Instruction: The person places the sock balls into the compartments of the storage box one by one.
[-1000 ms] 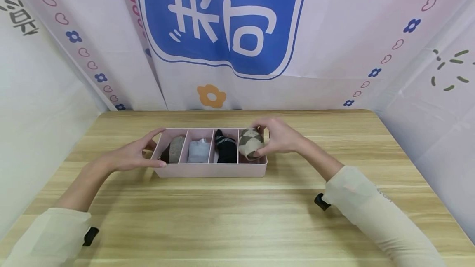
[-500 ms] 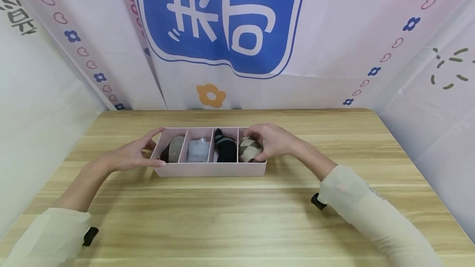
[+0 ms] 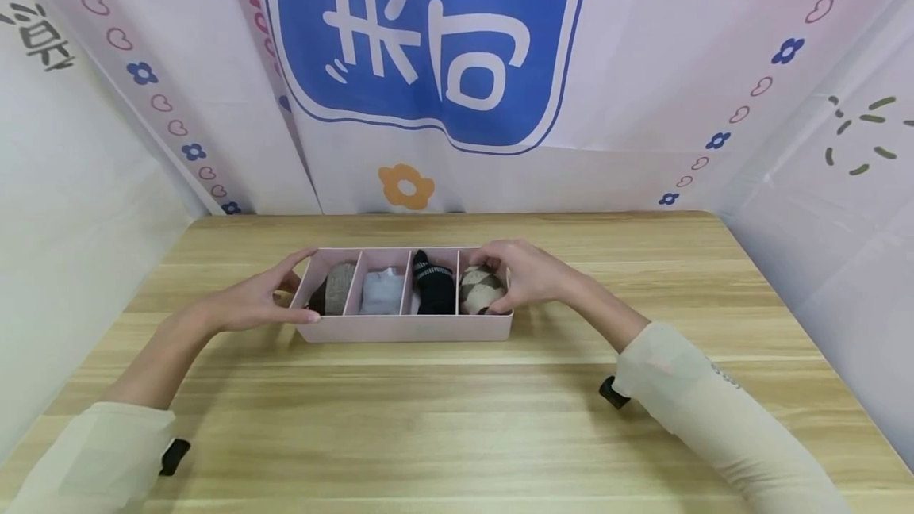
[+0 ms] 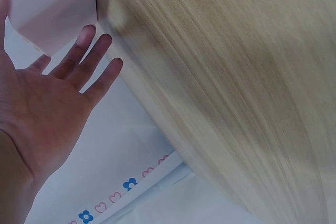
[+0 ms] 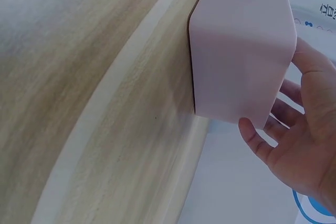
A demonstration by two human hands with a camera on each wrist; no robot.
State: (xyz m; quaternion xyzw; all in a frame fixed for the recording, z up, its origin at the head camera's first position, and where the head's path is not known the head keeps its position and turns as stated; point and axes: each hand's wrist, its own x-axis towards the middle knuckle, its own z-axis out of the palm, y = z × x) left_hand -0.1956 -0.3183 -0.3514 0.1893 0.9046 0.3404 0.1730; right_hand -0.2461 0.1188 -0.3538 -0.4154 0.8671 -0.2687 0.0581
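Note:
A pink divided storage box [image 3: 404, 329] sits on the table. My left hand [image 3: 239, 304] holds its left end, thumb at the front rim and index finger at the back corner; in the left wrist view the other fingers extend loosely beside the box. My right hand [image 3: 531, 272] is at the right-end compartment, its fingers and thumb around a beige-and-brown checked rolled sock [image 3: 481, 289]. Other compartments hold a grey-brown rolled sock [image 3: 339, 288], a light grey folded sock [image 3: 382, 290] and a black sock [image 3: 434, 285] with a striped band. The right wrist view hides the sock behind the box wall [image 5: 241, 51].
The wooden table [image 3: 428, 419] extends in front of the box and to both sides. Behind it hangs a white printed cloth [image 3: 607, 141] with a blue sign. Black straps [image 3: 174, 457] show at the sleeves.
My right hand has lowered the checked sock from above the rim down into the right-end compartment. Over the last half second it has hardly moved. My left hand stays at the box's left end.

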